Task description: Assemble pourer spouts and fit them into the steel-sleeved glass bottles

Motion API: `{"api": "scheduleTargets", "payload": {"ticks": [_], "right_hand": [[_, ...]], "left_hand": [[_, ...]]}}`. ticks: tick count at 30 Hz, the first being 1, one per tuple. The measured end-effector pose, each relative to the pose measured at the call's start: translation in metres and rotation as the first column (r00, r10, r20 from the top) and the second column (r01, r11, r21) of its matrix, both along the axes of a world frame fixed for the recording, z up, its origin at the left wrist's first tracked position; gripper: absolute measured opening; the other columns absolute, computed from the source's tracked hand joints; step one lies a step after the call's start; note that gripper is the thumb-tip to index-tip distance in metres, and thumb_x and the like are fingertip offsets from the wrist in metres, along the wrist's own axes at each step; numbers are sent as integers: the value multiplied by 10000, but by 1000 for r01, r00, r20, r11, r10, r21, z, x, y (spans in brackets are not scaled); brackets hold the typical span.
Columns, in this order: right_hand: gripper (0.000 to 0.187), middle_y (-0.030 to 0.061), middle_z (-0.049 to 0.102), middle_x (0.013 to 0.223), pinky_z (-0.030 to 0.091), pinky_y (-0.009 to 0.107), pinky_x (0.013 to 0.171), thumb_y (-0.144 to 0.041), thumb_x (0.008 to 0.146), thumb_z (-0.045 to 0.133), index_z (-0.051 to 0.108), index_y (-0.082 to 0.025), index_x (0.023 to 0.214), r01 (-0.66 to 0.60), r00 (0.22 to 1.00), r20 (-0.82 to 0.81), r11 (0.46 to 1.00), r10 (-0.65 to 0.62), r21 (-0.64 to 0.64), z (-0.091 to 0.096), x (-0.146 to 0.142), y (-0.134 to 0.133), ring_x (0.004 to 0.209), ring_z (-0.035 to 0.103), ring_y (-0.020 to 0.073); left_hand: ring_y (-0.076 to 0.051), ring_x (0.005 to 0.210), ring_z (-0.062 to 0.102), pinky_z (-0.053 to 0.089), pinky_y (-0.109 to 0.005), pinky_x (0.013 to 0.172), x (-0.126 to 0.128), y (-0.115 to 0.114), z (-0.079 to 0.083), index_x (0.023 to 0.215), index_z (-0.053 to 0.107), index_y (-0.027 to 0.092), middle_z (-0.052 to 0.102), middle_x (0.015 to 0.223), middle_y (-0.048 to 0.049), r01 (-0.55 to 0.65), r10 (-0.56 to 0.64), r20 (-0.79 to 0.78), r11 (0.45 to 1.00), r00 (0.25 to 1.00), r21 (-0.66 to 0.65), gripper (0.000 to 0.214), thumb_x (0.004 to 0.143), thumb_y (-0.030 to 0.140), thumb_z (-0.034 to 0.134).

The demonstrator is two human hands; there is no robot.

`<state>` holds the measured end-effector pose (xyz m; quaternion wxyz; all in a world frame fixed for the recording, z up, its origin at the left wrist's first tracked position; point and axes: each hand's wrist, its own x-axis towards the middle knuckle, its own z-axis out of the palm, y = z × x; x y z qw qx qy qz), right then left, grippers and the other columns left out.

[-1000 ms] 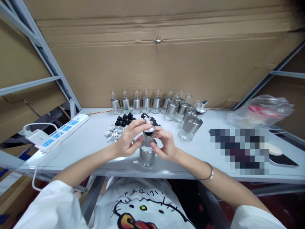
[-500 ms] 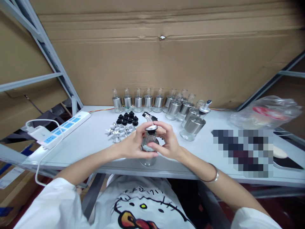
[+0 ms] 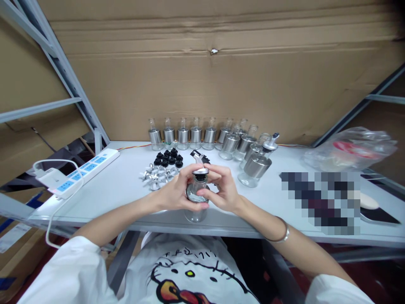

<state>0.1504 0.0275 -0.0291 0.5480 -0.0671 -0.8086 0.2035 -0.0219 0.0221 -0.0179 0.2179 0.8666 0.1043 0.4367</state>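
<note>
**Bottle held between both hands at the near edge**

The bottle (image 3: pixel 195 191), glass with a steel sleeve, stands upright at the near middle of the tabletop (image 3: pixel 120 190). The left hand (image 3: pixel 175 195) wraps its body from the left, thumb across the near side. The right hand (image 3: pixel 223 192) closes on it from the right, fingertips pinching the metal pourer (image 3: pixel 199 162) seated on the neck. Just far-left of the hands lie silver spouts (image 3: pixel 155 175) and black caps (image 3: pixel 168 158). A row of open bottles (image 3: pixel 183 136) lines the far edge. A capped bottle (image 3: pixel 257 164) stands to the right, a power strip (image 3: pixel 80 170) far left.
</note>
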Motion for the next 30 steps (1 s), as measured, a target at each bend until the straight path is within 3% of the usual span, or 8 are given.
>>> {"api": "scheduleTargets", "payload": {"ticks": [9, 16, 20, 25, 30], "right_hand": [[534, 61, 616, 1034, 564, 262, 584, -272, 901, 577, 299, -271, 1358, 52, 997, 47, 998, -53, 39, 0, 2, 2, 678, 649, 124], [395, -19, 570, 827, 523, 209, 492, -249, 913, 561, 377, -286, 1260, 79, 997, -18, 992, -78, 102, 1, -1, 1, 550, 574, 86], [417, 12, 604, 898, 539, 207, 518, -217, 912, 560, 361, -272, 1274, -6, 999, -36, 999, 8, 44, 2, -1, 0, 620, 635, 95], [430, 41, 660, 933, 585, 246, 591, -235, 913, 567, 320, -266, 1264, -68, 997, -44, 996, 65, -60, 0, 0, 2, 761, 700, 141], [415, 26, 664, 900, 602, 296, 661, -214, 911, 569, 324, -267, 1242, -135, 989, -82, 982, 125, -133, -1, -1, 1, 841, 706, 164]], "left_hand": [[-153, 875, 610, 517, -298, 762, 1, 2, -4, 1383, 129, 355, 549, 1116, -68, 19, -19, -20, 1000, 1000, 16, 812, 801, 252, 685], [-84, 672, 517, 480, -226, 621, -3, 2, -3, 1360, 194, 348, 517, 1025, -29, -70, 76, -35, 985, 996, 157, 646, 864, 239, 594], [-104, 717, 575, 518, -249, 652, -4, 2, -5, 1400, 125, 357, 535, 1087, -60, -16, 19, -68, 999, 998, 38, 706, 878, 262, 591], [-278, 1103, 603, 515, -456, 914, 1, 0, -12, 1447, -159, 390, 448, 1343, -158, 22, -30, -70, 994, 997, -105, 1273, 640, 424, 824], [-296, 1220, 546, 446, -492, 1010, 3, -2, -17, 1461, -149, 388, 493, 1341, -137, 68, -73, -12, 972, 997, -226, 1216, 698, 336, 797]]}}
